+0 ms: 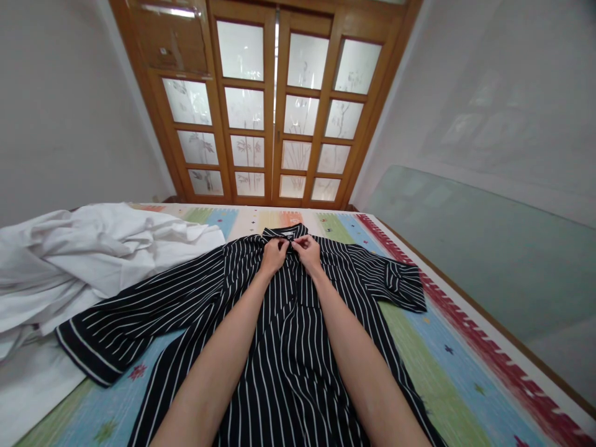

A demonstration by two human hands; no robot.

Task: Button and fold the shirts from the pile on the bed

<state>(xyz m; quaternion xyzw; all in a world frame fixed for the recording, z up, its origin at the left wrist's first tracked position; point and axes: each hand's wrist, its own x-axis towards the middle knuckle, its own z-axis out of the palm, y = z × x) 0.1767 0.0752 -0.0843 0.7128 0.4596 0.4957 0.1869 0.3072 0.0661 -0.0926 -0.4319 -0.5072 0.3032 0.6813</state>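
Observation:
A black shirt (288,347) with white stripes lies spread on its back, collar away from me. Its left-side sleeve stretches out toward the white cloth, while the right-side sleeve is shorter, with its cuff folded. Both arms reach over the shirt to the collar (298,231). There my left hand (274,253) pinches the front edge just below the collar. Close beside it, my right hand (308,253) pinches the opposite edge, fingertips nearly touching those of the left. Any button between the fingertips is too small to make out.
Under the shirt is a colourful patterned bed cover (433,347) with stripes. A heap of white cloth (93,248) lies on the left. A pale green board (465,236) stands along the right wall. Beyond the far edge are wooden doors (274,124) with glass panes.

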